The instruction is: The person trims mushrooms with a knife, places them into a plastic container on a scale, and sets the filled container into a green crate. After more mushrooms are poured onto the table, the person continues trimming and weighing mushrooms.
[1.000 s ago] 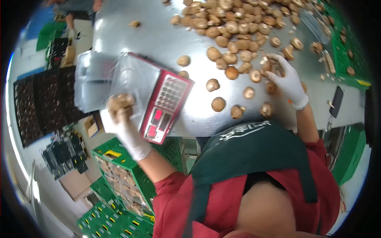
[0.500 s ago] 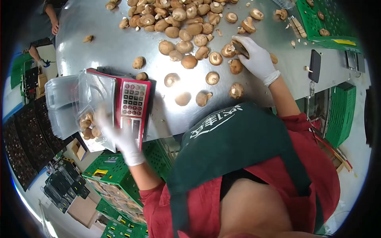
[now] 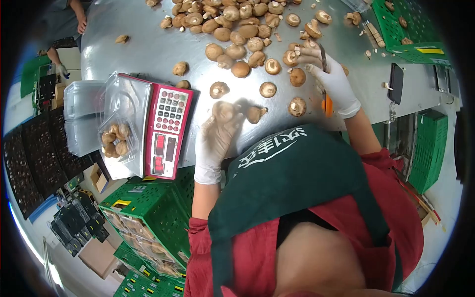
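My left hand (image 3: pixel 216 141), in a white glove, is at the near side of the metal table, its fingers curled around a brown mushroom (image 3: pixel 225 112). Just to the right of these fingers lies another mushroom (image 3: pixel 256 114), stem outward. My right hand (image 3: pixel 332 81), also gloved, holds a knife with a slim dark blade (image 3: pixel 323 58); its orange handle (image 3: pixel 327 106) shows below the palm. The right fingertips reach close to a mushroom (image 3: pixel 290 58). Several single mushrooms, among them one with a pale underside (image 3: pixel 268 89), lie between the two hands.
A red scale (image 3: pixel 168 126) stands at left, with a clear plastic box (image 3: pixel 129 148) of mushrooms on it. Beyond is a mushroom heap (image 3: pixel 237 20). A phone (image 3: pixel 394 83) and green crate (image 3: pixel 410 29) are at right. Another person's hand (image 3: pixel 81 24) shows at far left.
My left hand has moved right from the box on the scale to a mushroom on the table. My right hand has turned, bringing the knife's orange handle into view. The view has shifted slightly.
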Motion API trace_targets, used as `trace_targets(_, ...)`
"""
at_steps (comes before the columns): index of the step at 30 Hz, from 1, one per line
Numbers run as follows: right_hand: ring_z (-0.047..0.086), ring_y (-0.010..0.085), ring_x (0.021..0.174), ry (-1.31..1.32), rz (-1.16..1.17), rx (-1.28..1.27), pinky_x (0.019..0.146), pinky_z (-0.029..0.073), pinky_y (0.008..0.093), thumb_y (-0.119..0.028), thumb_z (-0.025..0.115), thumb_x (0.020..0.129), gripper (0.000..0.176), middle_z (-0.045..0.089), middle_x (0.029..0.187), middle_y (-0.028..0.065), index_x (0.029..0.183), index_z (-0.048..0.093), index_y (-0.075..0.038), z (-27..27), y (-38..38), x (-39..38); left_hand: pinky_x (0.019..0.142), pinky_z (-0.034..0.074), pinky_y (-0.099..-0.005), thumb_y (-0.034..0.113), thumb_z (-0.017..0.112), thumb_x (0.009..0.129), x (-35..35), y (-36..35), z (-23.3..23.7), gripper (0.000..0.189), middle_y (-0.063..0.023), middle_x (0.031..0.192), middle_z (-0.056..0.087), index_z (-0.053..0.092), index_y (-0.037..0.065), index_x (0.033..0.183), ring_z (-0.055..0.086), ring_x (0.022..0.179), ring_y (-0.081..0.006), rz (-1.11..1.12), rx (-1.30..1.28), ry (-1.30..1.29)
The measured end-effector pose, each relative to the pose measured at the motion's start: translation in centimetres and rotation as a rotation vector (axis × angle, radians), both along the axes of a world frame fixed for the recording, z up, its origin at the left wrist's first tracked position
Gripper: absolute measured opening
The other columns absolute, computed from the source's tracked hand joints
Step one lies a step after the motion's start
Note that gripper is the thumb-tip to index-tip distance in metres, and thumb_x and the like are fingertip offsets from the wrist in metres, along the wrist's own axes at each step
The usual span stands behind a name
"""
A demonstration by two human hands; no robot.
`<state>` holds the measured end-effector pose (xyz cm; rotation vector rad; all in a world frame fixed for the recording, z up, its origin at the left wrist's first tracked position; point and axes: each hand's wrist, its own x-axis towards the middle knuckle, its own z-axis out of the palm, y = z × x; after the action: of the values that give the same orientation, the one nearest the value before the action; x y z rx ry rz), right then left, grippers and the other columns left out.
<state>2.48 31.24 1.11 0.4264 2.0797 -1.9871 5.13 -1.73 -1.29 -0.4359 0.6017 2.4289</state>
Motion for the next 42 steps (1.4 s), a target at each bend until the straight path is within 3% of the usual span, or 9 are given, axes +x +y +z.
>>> trace_targets(1,0.044,-0.0009,0.054,-0.025,-0.045,-0.172,0.045,0.036,0.0144,-0.012,0.057,0.095,0.036,0.067,0.112,0.0042,0.129,0.055,-0.002,0.9,-0.8,0.6,0.104,0.045,-0.0443,0.022,0.059,0.092,0.1,-0.2,0.1,0.053,-0.0264,0.135,0.048,0.041,0.0,0.137,0.052,0.123,-0.0393,0.005,0.054,-0.012)
trace_targets(5,0.039,0.0009,0.051,-0.128,0.018,-0.622,0.045,0.037,0.0159,-0.017,0.056,0.096,0.035,0.066,0.102,0.0086,0.126,0.056,0.002,1.6,-2.9,3.0,0.1,0.049,-0.0462,0.022,0.059,0.091,1.0,-0.4,-0.3,0.053,-0.0275,0.137,0.046,0.041,0.005,0.139,0.051,0.124,-0.0425,0.034,0.178,-0.061)
trace_targets(15,0.045,0.0026,0.052,-0.128,0.252,-0.377,0.046,0.039,0.0189,-0.011,0.056,0.094,0.026,0.068,0.091,0.0079,0.116,0.06,0.002,1.1,-4.3,4.8,0.09,0.054,-0.0378,0.026,0.054,0.095,2.8,0.0,0.6,0.051,-0.0273,0.129,0.054,0.043,0.001,0.138,0.062,0.107,-0.0333,0.072,0.01,-0.003)
trace_targets(18,0.051,0.0031,0.062,0.171,0.32,-0.122,0.056,0.043,0.0193,-0.01,0.056,0.094,0.022,0.069,0.09,0.0072,0.113,0.06,0.002,-0.5,-4.6,4.6,0.087,0.052,-0.0347,0.028,0.053,0.098,2.2,-0.1,0.4,0.047,-0.0209,0.125,0.059,0.047,0.0,0.134,0.063,0.103,-0.0273,0.092,-0.445,0.152)
trace_targets(23,0.06,0.0105,0.089,0.032,0.197,-0.103,0.078,0.048,0.0249,-0.004,0.056,0.093,0.02,0.067,0.098,0.0067,0.111,0.063,0.002,-0.1,-2.3,3.6,0.087,0.049,-0.031,0.014,0.068,0.091,1.7,-0.7,-3.4,0.041,-0.009,0.107,0.061,0.057,0.004,0.129,0.061,0.094,-0.0197,-0.23,-1.65,1.006)
trace_targets(29,0.063,0.0108,0.096,0.039,0.093,-0.008,0.086,0.049,0.0247,-0.004,0.057,0.092,0.023,0.068,0.1,0.0071,0.114,0.064,0.001,-0.6,-0.1,2.5,0.093,0.046,-0.0379,0.0,0.07,0.079,-2.3,2.8,-0.4,0.042,-0.0136,0.111,0.056,0.062,0.007,0.12,0.054,0.106,-0.0295,0.047,-2.0,1.089)
trace_targets(33,0.063,0.0102,0.097,0.118,-0.019,0.231,0.087,0.049,0.0254,-0.002,0.056,0.091,0.025,0.069,0.1,0.0055,0.113,0.066,-0.002,-1.9,1.4,1.5,0.096,0.045,-0.0411,0.0,0.07,0.077,-5.3,2.5,-2.8,0.047,-0.0131,0.116,0.057,0.061,0.009,0.122,0.053,0.11,-0.0327,-0.189,-1.913,1.156)
trace_targets(37,0.056,0.005,0.066,0.002,-0.15,0.195,0.061,0.046,0.0206,0.0,0.051,0.086,0.032,0.067,0.087,0.002,0.114,0.065,-0.005,-0.7,3.3,1.1,0.087,0.048,-0.0314,0.023,0.052,0.102,-5.0,2.0,-0.9,0.035,-0.0142,0.115,0.063,0.055,0.0,0.128,0.061,0.092,-0.0175,-0.044,-1.142,0.503)
trace_targets(42,0.051,0.0053,0.057,0.03,-0.285,0.086,0.052,0.041,0.0209,0.004,0.044,0.084,0.04,0.062,0.09,0.0055,0.119,0.062,-0.004,-2.8,6.1,0.1,0.083,0.049,-0.0334,0.037,0.043,0.104,-3.2,-0.2,-2.6,0.049,-0.021,0.116,0.062,0.046,-0.001,0.134,0.063,0.093,-0.0233,0.047,-0.599,0.262)
